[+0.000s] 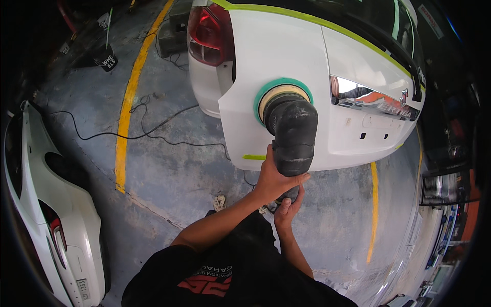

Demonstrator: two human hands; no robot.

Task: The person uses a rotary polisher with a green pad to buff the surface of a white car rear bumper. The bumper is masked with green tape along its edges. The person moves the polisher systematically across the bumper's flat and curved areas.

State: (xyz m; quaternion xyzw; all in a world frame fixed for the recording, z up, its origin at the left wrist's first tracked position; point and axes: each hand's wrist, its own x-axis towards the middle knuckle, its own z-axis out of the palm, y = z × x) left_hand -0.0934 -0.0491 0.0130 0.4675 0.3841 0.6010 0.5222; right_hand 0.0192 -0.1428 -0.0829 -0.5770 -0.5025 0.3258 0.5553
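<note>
Both of my hands are on a black car polisher [294, 130]. My left hand [275, 176] is wrapped around the body near its rear, thumb stretched across. Just below it, my right hand [289, 209] grips the tail end of the tool, its fingers partly hidden. At the front, the green-rimmed pad [262, 92] rests against the white tailgate [281, 46] of a car. Lime masking tape [302, 18] borders the rear window, and a short tape strip [254, 157] sits by the tailgate's lower left edge. Right of the pad is a chrome trim bar [358, 94].
A black cable [153, 134] snakes over the grey floor on the left, crossing a yellow line [125, 117]. Another white car [74, 215] stands at lower left. A black bucket [105, 57] is farther back. A crumpled pale cloth [219, 202] lies near my body.
</note>
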